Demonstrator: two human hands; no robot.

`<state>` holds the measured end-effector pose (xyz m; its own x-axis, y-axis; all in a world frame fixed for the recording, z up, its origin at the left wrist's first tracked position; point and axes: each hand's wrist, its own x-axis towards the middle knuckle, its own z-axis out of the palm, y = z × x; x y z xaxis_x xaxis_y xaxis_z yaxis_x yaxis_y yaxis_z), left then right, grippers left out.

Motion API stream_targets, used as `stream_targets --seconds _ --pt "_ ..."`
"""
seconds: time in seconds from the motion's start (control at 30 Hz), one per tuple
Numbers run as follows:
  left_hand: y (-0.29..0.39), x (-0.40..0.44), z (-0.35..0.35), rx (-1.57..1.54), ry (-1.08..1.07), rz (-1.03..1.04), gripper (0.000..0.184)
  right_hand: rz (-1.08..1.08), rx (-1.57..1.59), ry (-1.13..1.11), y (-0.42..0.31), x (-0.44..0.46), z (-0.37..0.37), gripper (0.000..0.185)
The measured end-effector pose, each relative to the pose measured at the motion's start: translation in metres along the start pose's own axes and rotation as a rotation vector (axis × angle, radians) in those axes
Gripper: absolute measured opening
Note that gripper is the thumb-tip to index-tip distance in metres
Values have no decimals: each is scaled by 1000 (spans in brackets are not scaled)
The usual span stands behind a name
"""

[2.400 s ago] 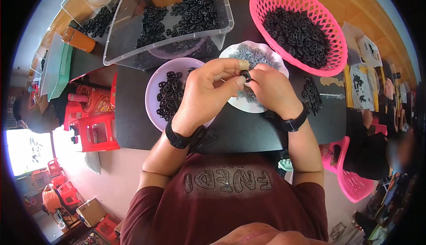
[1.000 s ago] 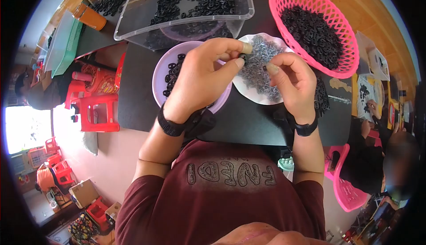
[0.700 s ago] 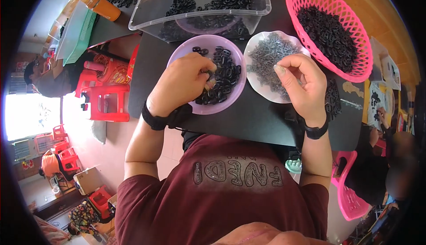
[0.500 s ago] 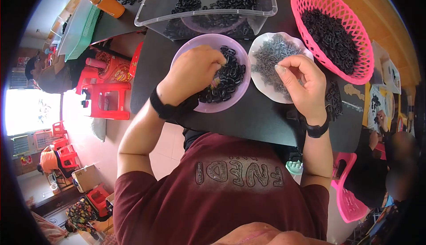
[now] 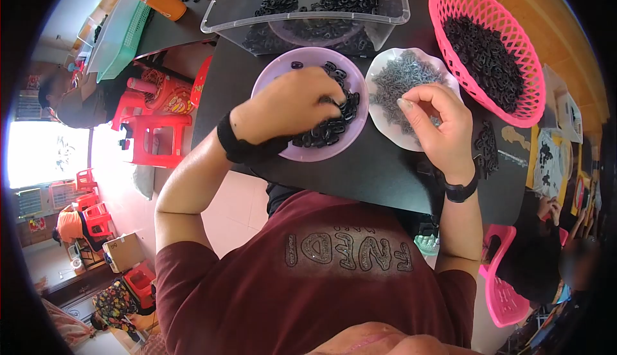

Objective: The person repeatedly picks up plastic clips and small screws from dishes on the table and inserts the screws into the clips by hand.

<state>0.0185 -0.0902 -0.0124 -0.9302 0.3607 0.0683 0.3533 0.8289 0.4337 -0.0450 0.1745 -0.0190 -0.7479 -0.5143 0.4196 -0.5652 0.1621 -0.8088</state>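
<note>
Reaching down over the purple bowl [image 5: 362,120], the left hand [image 5: 289,105] had its fingers curled at the black pieces [image 5: 326,131] inside; its fingertips were partly hidden, so its grip could not be told. The right hand [image 5: 445,127] was closed in a thumb-and-forefinger pinch over the near side of the white plate [image 5: 384,128] of grey pieces [image 5: 400,80], any held piece too small to make out. Both containers sat on the tabletop [image 5: 360,175].

Mid-frame, the left hand [image 5: 289,105] dips its fingers into a round, pale-purple bowl [image 5: 274,71] of small, black, oval pieces [image 5: 329,131]; right of centre, the right hand [image 5: 442,123] pinches above a white, wavy-rimmed plate [image 5: 387,132] of small grey pieces [image 5: 393,85]
</note>
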Motion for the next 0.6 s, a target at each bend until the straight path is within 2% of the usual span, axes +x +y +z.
stream_targets --seconds 0.1,0.17,0.37,0.43,0.6 --pt "11 -6 9 -168 -63 -28 18 0 -16 -1 -1 -1 3 8" --pt "1 -7 14 99 -32 -60 23 15 -14 -14 0 0 2 7" --pt "-9 -10 -6 130 156 -112 22 22 -12 -22 2 0 4 7" --pt "-8 -12 -4 46 32 -142 15 14 -16 -24 3 0 4 8" --pt "-9 -10 10 28 -5 -77 12 36 -26 -55 5 0 6 9"
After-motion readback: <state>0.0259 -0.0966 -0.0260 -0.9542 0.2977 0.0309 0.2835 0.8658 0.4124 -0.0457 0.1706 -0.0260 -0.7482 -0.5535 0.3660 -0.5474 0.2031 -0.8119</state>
